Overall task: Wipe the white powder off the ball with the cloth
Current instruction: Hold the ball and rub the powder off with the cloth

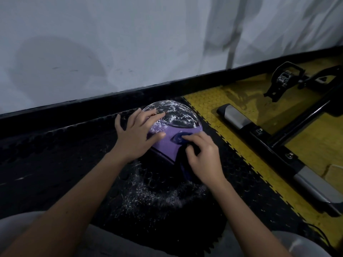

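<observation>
A purple and black ball (178,125) sits on the black floor mat near the wall. White powder speckles its black upper panel and the left of the purple part. My left hand (135,136) rests spread on the ball's left side, fingers straight. My right hand (202,156) presses a dark cloth (182,158) against the ball's lower right, fingers curled into the fabric. Most of the cloth is hidden under that hand.
Spilled white powder (157,193) lies on the black studded mat (55,154) in front of the ball. A yellow mat (232,101) lies to the right, bearing a black and silver exercise-machine frame (278,145) with a pedal (284,78). A white wall (111,43) stands behind.
</observation>
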Available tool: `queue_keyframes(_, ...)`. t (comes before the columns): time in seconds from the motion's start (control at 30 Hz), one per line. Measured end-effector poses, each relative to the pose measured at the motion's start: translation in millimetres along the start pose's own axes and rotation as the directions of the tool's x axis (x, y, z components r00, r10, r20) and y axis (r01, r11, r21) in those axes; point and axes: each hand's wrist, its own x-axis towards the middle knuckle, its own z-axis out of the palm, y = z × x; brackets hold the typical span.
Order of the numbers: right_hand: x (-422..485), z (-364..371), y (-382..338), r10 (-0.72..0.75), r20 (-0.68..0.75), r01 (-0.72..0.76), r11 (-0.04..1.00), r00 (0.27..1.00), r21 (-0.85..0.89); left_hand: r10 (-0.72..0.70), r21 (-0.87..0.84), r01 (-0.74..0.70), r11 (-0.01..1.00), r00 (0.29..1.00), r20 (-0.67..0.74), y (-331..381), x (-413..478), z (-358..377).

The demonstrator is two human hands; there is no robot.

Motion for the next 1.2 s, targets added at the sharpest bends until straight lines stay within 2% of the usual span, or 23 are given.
queue_keyframes(0.07,-1,-3,7,0.100,-0.055,-0.097,0.993,0.993,0.069,0.006,-0.006,-0.006,1.000,1.000,0.028,-4,1,0)
queue_keyframes(0.23,-4,-5,21,0.267,-0.149,-0.261,0.963,0.952,0.062,0.024,0.001,-0.024,1.000,0.999,0.029,0,3,0)
queue_keyframes(0.37,-11,8,12,0.155,-0.134,-0.161,0.987,0.979,-0.030,-0.005,0.004,0.004,1.000,1.000,0.019,-3,4,-6)
queue_keyframes(0.5,-14,13,5,0.064,-0.078,-0.070,0.995,0.995,-0.077,-0.090,-0.042,0.087,0.995,0.994,-0.067,1,3,-10)
queue_keyframes(0.6,-17,16,-3,0.000,-0.039,-0.004,0.995,0.999,-0.096,-0.038,-0.011,0.037,0.999,0.987,-0.154,11,2,-4)
queue_keyframes(0.73,-20,18,-12,-0.094,0.019,0.095,0.992,0.995,-0.084,0.009,0.051,-0.004,0.999,0.994,-0.109,12,2,0)
queue_keyframes(0.8,-20,19,-11,-0.081,0.015,0.082,0.995,0.997,-0.059,0.007,0.044,-0.002,0.999,0.993,-0.119,5,1,-4)
queue_keyframes(1.0,-14,14,11,0.080,-0.111,-0.084,0.996,0.991,-0.029,-0.058,0.023,0.060,0.998,0.995,-0.079,-8,-6,-14)
queue_keyframes(1.1,-19,19,-7,0.060,-0.114,-0.053,0.996,0.992,0.067,-0.093,0.042,0.095,0.995,0.994,-0.051,-8,-8,-18)
queue_keyframes(1.2,-25,27,-17,-0.057,-0.090,0.061,0.997,0.994,0.047,-0.098,0.076,0.100,0.992,0.995,-0.035,-2,-13,-20)
